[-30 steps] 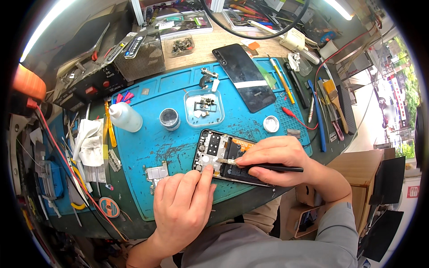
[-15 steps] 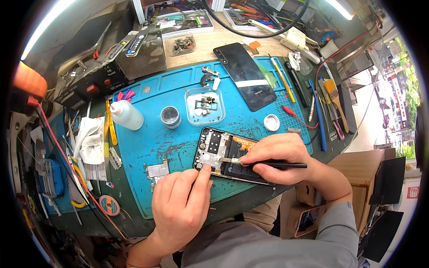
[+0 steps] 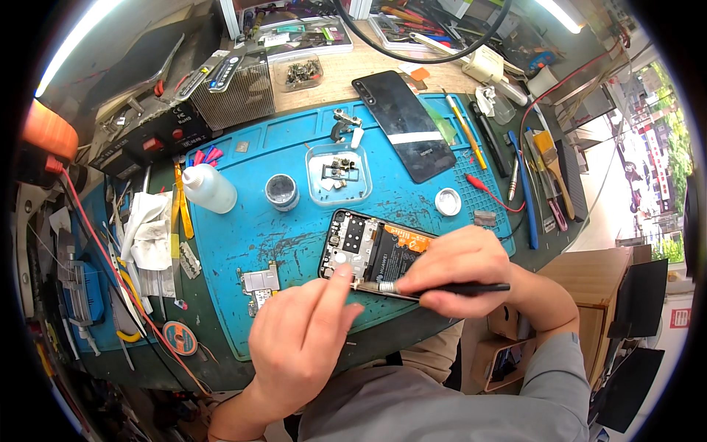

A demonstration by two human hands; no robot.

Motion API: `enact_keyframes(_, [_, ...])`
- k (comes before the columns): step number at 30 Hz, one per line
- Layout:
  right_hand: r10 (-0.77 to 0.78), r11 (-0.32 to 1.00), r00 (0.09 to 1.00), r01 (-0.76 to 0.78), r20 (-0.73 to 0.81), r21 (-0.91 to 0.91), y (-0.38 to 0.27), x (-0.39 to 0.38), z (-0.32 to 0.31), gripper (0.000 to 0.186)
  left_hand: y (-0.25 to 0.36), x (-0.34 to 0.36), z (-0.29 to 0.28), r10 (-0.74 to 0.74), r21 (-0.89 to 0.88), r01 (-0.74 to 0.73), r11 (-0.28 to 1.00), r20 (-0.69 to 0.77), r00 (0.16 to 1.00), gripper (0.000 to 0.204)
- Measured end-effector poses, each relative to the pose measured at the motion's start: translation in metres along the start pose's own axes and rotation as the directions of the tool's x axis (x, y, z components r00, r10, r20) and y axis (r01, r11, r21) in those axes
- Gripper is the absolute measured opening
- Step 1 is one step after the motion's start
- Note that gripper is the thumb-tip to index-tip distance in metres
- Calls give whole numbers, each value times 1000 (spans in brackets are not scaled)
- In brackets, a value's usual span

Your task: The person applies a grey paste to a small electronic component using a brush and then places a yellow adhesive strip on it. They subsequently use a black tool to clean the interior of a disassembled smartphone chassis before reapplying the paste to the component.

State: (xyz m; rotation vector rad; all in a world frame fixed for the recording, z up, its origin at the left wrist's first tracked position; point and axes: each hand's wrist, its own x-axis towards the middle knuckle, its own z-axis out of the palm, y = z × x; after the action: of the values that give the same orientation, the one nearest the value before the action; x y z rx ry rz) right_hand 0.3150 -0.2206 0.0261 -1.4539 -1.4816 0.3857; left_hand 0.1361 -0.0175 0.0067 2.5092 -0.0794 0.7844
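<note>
The opened phone lies on the blue mat, black battery and orange flex showing. My left hand rests its extended index finger on the phone's left part, other fingers loosely bent, apparently gripping nothing. My right hand is closed on a black-handled tool, whose silver end reaches the phone's lower edge beside that finger; the tip is partly hidden. A detached circuit board lies left of the phone. Above are a small dark jar, a clear parts box and a white lid.
A squeeze bottle stands left of the jar. A dark phone panel lies at the back. Hand tools line the right, an electrical box sits back left, tissues and cables lie left, a cardboard box is below right.
My right hand has shifted slightly right and down, bringing the tool's end to the phone's lower edge. My left thumb now shows farther out below the phone.
</note>
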Motion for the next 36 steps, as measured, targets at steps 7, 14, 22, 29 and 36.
enact_keyframes(7, [102,971,995,-104,21,213,-7,-2,2,22,4,-1,-7,51,-150,-46,988,32,998,32])
enact_keyframes(14, [-5,938,987,-51,-162,-342,-12,-1,4,22,1,-3,-10,5,-170,2,985,41,999,24])
enact_keyframes(22, [-56,911,994,11,-98,-413,-16,2,19,29,-3,-5,-6,30,-127,-27,992,19,999,27])
enact_keyframes(29, [-32,928,996,-1,-84,-373,-12,4,20,29,-4,-3,-9,-26,21,28,999,-76,997,31])
enact_keyframes(36, [-49,918,997,20,-64,-395,-10,6,22,30,1,0,-12,-86,59,86,995,-3,996,36])
